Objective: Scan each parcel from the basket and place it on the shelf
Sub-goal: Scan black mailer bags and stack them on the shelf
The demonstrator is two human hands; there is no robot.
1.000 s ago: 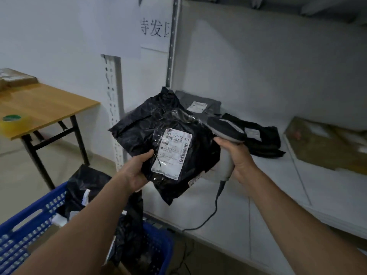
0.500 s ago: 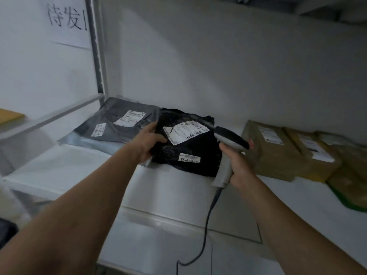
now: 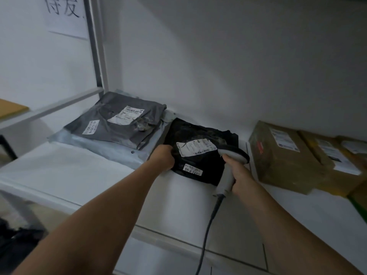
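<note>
On shelf (image 3: 79,175), black parcel (image 3: 198,132) in left hand (image 3: 161,158)

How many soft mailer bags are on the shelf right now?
3. A grey bag at the back left lies on a pale bag; a black bag sits right of them, gripped by the left hand. More could be hidden beneath.

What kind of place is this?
Probably a parcel depot or pickup room: a labelled black bag and a labelled box lie on a white shelf, and the right hand holds a corded barcode scanner.
</note>
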